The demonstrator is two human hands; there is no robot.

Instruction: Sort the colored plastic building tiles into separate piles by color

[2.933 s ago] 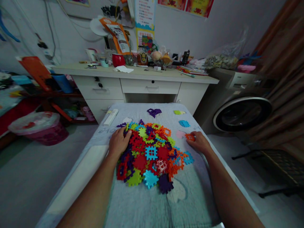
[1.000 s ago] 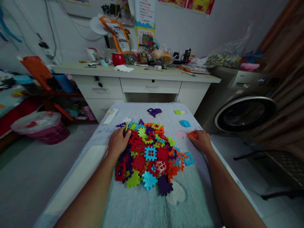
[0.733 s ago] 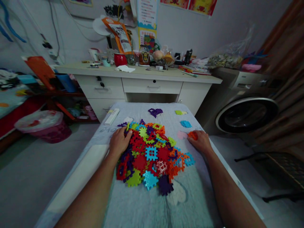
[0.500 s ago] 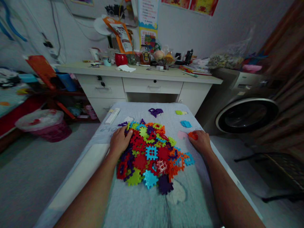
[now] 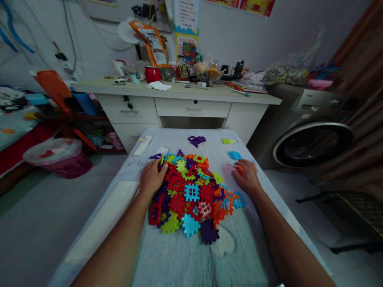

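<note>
Pile: toothed plastic pieces (image 5: 178, 203) in red, orange, lime, blue and purple lie heaped mid-worktop (image 5: 173, 263), on a pale cloth.
Left hand: the left hand (image 5: 152, 179) rests against the heap's left edge, its grip spread, thumb apart from fingers (a lime tip pokes up beside them).
Right hand: the right hand (image 5: 249, 178) is right of the heap, its grip pinching an orange piece (image 5: 240, 170), mostly covered.
Loose pieces: a blue piece (image 5: 234, 155) lies just beyond the right hand, a lime piece (image 5: 226, 141) farther back, and a purple heart (image 5: 196, 140) behind the heap.
Bin: the pink bin (image 5: 70, 168) on the floor has a clear liner, with something red inside.
Jar: the glass jar (image 5: 182, 71) on the drawer unit (image 5: 191, 95) holds something dark brown.
Glass bowl: the bowl (image 5: 212, 81) holds round things, one peach-coloured, one orange.
Clear bag: on the washing machine (image 5: 306, 103), the bag (image 5: 312, 52) holds greenish-yellow bits, too blurred to name.
</note>
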